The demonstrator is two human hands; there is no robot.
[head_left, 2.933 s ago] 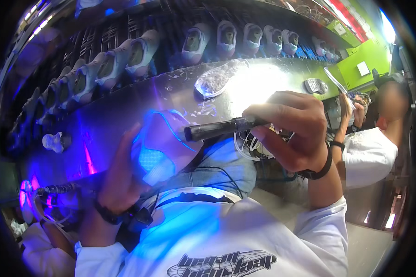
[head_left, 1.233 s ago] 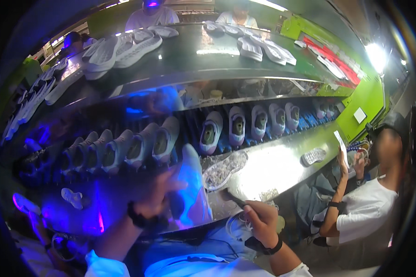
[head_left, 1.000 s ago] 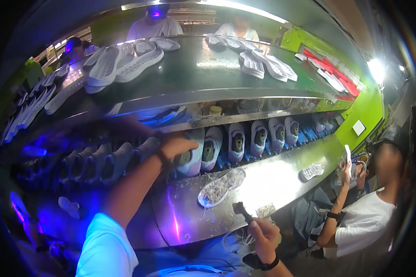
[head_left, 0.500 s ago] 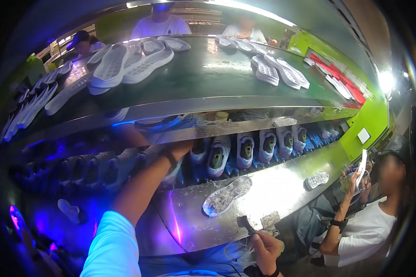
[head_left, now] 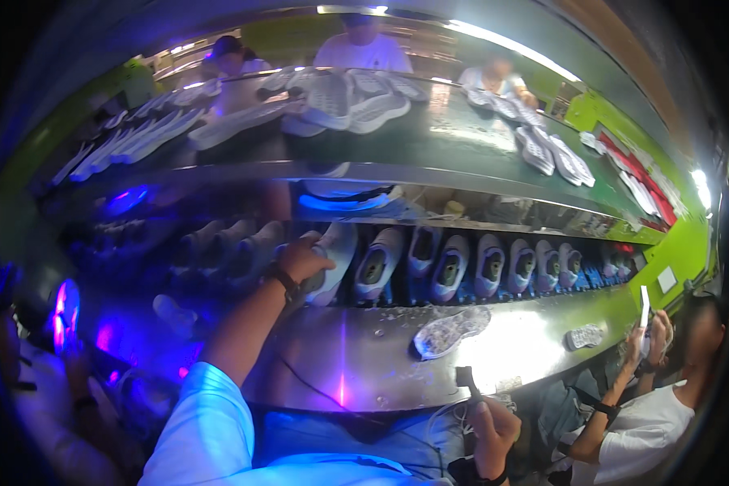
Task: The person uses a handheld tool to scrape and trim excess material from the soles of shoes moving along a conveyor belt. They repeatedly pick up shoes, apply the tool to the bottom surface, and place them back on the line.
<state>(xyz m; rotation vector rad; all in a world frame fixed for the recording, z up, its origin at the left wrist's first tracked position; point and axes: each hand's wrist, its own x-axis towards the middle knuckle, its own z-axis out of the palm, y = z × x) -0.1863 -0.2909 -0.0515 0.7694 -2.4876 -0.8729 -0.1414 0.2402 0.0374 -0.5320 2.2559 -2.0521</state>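
Observation:
With its fingers curled over one side, my left hand [head_left: 304, 261] grips a pale shoe [head_left: 340, 247] in the row below the upper shelf; the hand hides part of it. More pale shoes, among them a white one with a dark opening [head_left: 378, 266], stand to its right, toes toward me. My right hand [head_left: 494, 429] is closed around the handle of a small brush [head_left: 465, 379] with a dark, squared head, held up near the metal ledge's front edge. On the ledge, left of and beyond the brush, lies a shoe sole [head_left: 454, 332] with a grey, speckled surface.
The shiny metal ledge [head_left: 397, 385] runs before me, with a smaller sole piece [head_left: 585, 336] at right. White soles [head_left: 373, 105] cover parts of the green upper belt [head_left: 429, 154]. Co-workers sit across it; another person [head_left: 648, 421] works at right, and one at left under purple light.
My left hand has come onto a pale shoe and gripped it. My right hand still holds the brush upright. The view has swung left, so the scene sits further right.

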